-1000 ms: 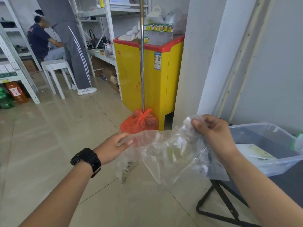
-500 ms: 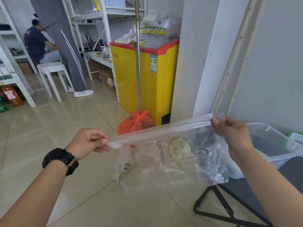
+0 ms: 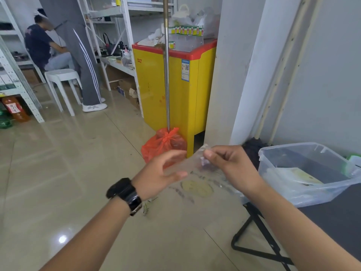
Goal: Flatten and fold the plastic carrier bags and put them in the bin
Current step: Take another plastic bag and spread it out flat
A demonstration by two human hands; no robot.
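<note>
A clear plastic carrier bag with a round yellowish print hangs blurred between my two hands above the floor. My right hand pinches its top edge between thumb and forefinger. Close to the left, my left hand, with a black watch on the wrist, has its thumb and fingers spread and fairly straight against the film; no grip shows. The bin is a clear plastic tub on a dark table at the right, holding flat pale bags.
A yellow freezer with a red lid stands ahead. A metal pole and an orange bag are at its foot. The black table stands on folding legs. A white stool, shelving and two people are at the back left.
My hands, which held the bag stretched wide half a second ago, have come together. The left hand has loosened from its pinch on the left corner, and the bag now hangs doubled.
</note>
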